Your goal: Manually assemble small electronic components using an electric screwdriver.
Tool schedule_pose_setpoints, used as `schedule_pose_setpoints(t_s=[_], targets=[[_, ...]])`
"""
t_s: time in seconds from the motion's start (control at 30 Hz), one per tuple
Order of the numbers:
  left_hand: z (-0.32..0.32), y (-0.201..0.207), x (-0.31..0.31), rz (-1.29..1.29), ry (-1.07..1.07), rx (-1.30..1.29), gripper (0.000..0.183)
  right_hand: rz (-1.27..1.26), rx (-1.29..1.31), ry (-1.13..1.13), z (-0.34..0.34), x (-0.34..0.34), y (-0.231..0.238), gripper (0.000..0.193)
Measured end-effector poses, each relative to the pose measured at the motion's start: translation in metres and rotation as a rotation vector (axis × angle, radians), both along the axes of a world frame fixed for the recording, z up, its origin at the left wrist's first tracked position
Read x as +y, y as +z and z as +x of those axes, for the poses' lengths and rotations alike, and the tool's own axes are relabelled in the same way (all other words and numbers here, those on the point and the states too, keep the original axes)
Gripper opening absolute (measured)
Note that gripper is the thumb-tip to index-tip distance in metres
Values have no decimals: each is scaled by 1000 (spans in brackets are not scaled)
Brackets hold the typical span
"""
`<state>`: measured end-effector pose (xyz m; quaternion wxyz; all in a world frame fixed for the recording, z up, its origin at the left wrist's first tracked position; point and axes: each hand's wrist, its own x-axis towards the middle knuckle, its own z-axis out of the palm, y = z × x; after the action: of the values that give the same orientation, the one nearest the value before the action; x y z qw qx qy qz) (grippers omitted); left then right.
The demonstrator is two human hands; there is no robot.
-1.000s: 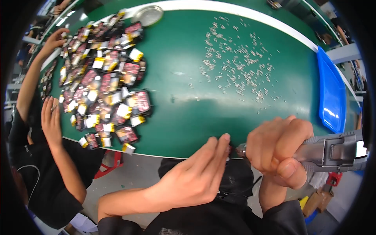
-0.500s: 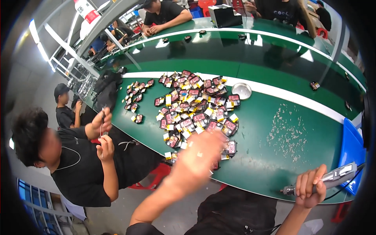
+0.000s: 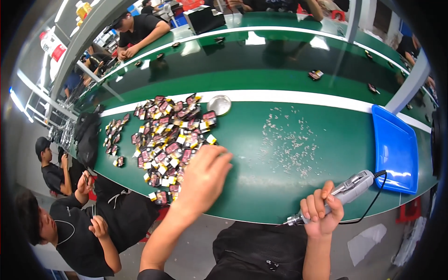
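Observation:
My right hand (image 3: 322, 210) wraps round a grey electric screwdriver (image 3: 352, 186), its bit end pointing left over the table's near edge and a black cord at its back end. My left hand (image 3: 204, 175) is over the right edge of a large pile of small black devices (image 3: 163, 135), which have pinkish-red faces and white and yellow tabs. Its fingers are bent and their tips point right. The palm side is hidden, so whatever lies between them does not show. Scattered tiny screws (image 3: 291, 144) lie on the green table between my two hands, farther back.
A round metal dish (image 3: 219, 105) stands behind the pile. Far right is a blue tray (image 3: 396, 154). A smaller device group (image 3: 114, 135) lies to the left. Beyond the white strip, a conveyor belt (image 3: 261, 56) carries several devices. A co-worker (image 3: 88, 224) sits at my left, holding tweezers.
The view has swung right, so the pile and screws appear farther left and the blue tray shows fully. My left hand, blurred over the pile before, is now at its right edge.

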<state>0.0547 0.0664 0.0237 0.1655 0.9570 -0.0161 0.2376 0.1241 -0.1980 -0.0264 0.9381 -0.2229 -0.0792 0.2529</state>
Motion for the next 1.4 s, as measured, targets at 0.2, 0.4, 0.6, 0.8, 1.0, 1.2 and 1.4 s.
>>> schedule_pose_setpoints(t_s=[0.2,0.4,0.6,0.8,1.0,1.2,1.4], targets=[[23,-23,-25,85,-63,98,24,73,12,12,-1,-2,-2,9],[31,-24,-24,97,-75,109,21,107,43,50,2,-7,-6,10],[38,-21,-25,127,-80,113,20,111,24,51,6,-6,-5,11],[36,-28,-16,386,-189,37,9,110,85,14,-1,-4,-3,10],[20,-21,-41,65,-2,-56,21,147,9,-39,0,-17,-19,8],[-26,-22,-67,-56,-73,-66,16,89,62,41,-7,-3,7,11],[-61,-37,-89,-414,-162,-66,17,77,59,14,-10,0,12,11]])
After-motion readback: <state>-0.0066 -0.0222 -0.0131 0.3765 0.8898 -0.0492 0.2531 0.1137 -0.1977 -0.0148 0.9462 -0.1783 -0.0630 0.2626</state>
